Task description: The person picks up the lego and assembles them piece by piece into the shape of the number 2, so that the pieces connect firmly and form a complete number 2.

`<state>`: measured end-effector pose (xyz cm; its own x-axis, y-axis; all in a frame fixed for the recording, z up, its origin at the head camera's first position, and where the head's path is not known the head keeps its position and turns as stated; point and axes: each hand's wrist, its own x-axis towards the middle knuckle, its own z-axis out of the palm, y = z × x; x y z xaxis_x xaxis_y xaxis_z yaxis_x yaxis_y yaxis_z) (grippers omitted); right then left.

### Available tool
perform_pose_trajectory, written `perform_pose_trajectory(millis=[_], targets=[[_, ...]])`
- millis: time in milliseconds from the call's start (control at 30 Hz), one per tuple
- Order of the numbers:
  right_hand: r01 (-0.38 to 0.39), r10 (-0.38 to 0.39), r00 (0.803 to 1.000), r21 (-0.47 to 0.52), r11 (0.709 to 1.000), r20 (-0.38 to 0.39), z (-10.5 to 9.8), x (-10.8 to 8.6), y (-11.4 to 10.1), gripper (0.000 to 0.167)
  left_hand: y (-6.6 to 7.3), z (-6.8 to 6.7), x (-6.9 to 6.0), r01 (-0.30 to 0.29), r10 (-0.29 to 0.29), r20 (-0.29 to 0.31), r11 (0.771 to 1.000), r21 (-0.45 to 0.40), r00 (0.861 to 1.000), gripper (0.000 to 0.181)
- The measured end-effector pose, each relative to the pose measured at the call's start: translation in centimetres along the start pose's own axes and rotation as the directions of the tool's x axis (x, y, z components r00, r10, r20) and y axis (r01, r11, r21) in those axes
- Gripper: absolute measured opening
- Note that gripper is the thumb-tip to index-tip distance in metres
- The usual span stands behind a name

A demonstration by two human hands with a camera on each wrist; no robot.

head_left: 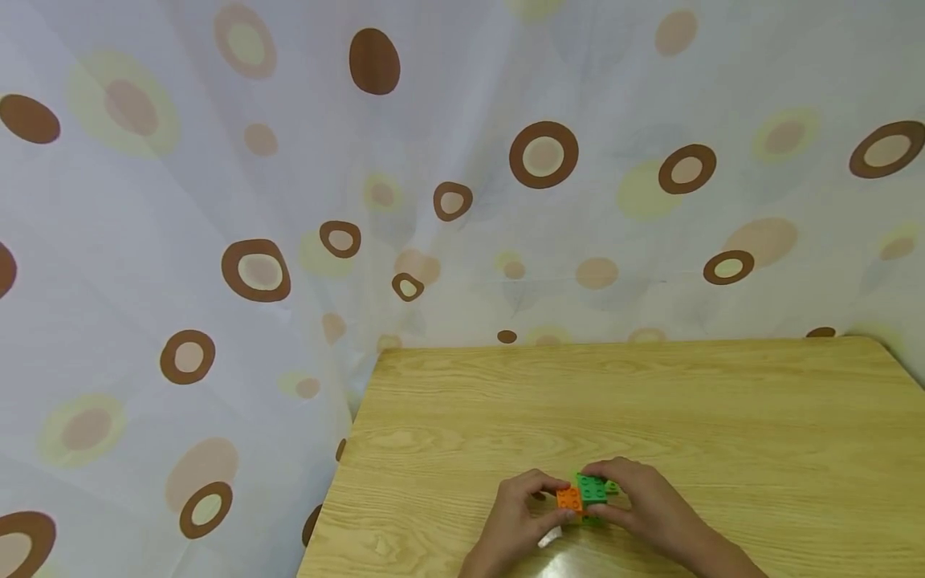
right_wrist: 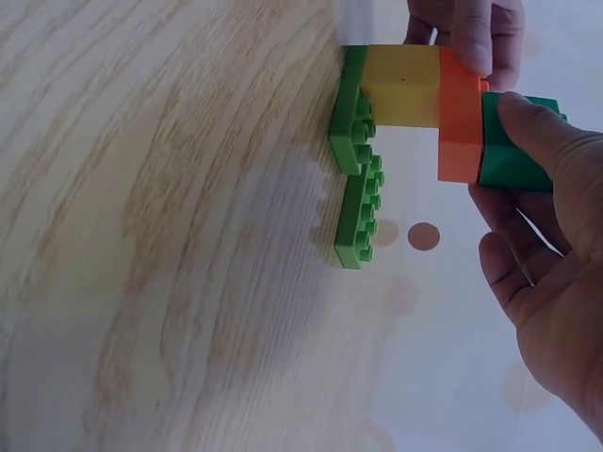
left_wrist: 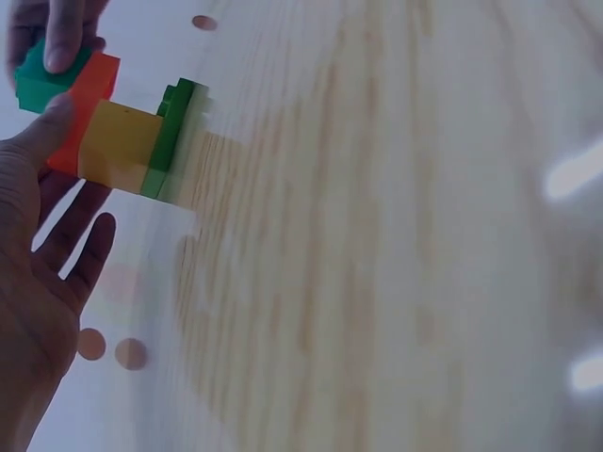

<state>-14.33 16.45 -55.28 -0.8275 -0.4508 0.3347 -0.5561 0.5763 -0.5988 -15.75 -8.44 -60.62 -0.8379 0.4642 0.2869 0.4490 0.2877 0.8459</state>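
Observation:
A small stack of toy building bricks stands on the table. At its foot is a green plate (right_wrist: 347, 122), with a yellow brick (right_wrist: 400, 85) on it and an orange brick (head_left: 568, 499) above that. The dark green brick (head_left: 592, 488) sits against the top of the orange one, to its right in the head view; whether it is fully pressed on I cannot tell. My left hand (head_left: 511, 515) pinches the orange brick between thumb and fingers. From the other side, my right hand (head_left: 654, 507) grips the dark green brick.
A second green plate (right_wrist: 358, 221) with studs lies beside the stack's base, partly behind my right hand in the head view. The wooden table (head_left: 462, 409) stretches behind and to both sides. A dotted curtain (head_left: 462, 104) hangs along its back and left.

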Motion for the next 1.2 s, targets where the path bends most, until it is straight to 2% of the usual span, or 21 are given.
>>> perform_pose_trajectory(millis=[133,333,600,800,1033,1200], targets=[[0.036,-0.037,0.999,-0.051,0.998,-0.024,0.1,-0.1,-0.1,0.045,0.1,0.1,0.0,-0.017,0.017,-0.008,1.0,0.0,1.0,0.029],[0.048,-0.049,0.999,-0.059,0.997,-0.011,0.3,0.1,0.0,0.046,-0.1,0.2,-0.1,-0.034,0.034,-0.024,0.999,0.0,0.999,0.03],[0.042,-0.046,0.998,-0.114,0.993,-0.036,0.5,0.0,0.1,0.05,-0.3,0.4,0.0,-0.003,0.003,-0.004,1.0,-0.031,1.0,0.03],[0.044,-0.046,0.998,-0.054,0.998,-0.036,0.9,-0.2,0.4,0.048,-0.3,0.3,-0.3,-0.008,0.008,-0.002,1.0,-0.025,1.0,0.027],[0.057,-0.055,0.997,0.024,0.998,-0.049,1.2,-0.4,1.2,0.05,-0.1,0.5,-0.3,0.035,-0.035,0.016,0.998,-0.054,0.999,0.029],[0.095,-0.094,0.994,0.008,0.995,-0.054,1.4,-0.3,1.4,0.057,-0.2,0.3,-0.1,0.035,-0.034,0.008,0.998,-0.045,0.999,0.03]])
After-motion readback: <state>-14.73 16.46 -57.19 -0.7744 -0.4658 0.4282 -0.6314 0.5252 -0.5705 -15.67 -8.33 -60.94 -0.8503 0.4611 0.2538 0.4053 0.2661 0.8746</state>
